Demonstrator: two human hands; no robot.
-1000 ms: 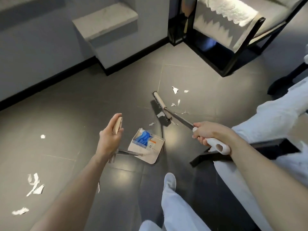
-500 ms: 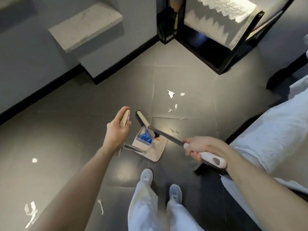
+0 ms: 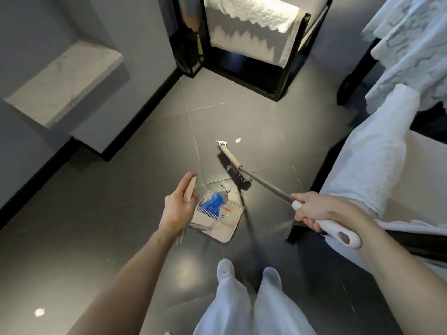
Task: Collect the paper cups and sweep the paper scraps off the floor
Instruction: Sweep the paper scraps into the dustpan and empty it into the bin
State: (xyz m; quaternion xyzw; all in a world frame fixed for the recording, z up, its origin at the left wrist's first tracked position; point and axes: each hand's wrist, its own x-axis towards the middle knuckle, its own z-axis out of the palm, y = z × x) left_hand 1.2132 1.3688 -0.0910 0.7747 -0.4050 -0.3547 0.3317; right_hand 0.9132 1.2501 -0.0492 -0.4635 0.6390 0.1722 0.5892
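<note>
You have both hands full. At lower left a lone scrap [image 3: 39, 312] lies on the floor [image 3: 108, 189]. Your left hand [image 3: 180, 209] wraps the beige grip of the dustpan [image 3: 225, 228], which sits just right of it with something blue [image 3: 214, 203] inside. Above it the broom head [image 3: 233, 165] touches the tiles, with paper scraps [image 3: 222, 142] at its far tip. Your right hand [image 3: 312, 210] clenches the white broom handle [image 3: 338, 232].

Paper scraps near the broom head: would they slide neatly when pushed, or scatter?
Probably light and floppy: the paper scraps look thin and torn, so they may flutter. The glossy floor likely lets them slide toward the dustpan.
</note>
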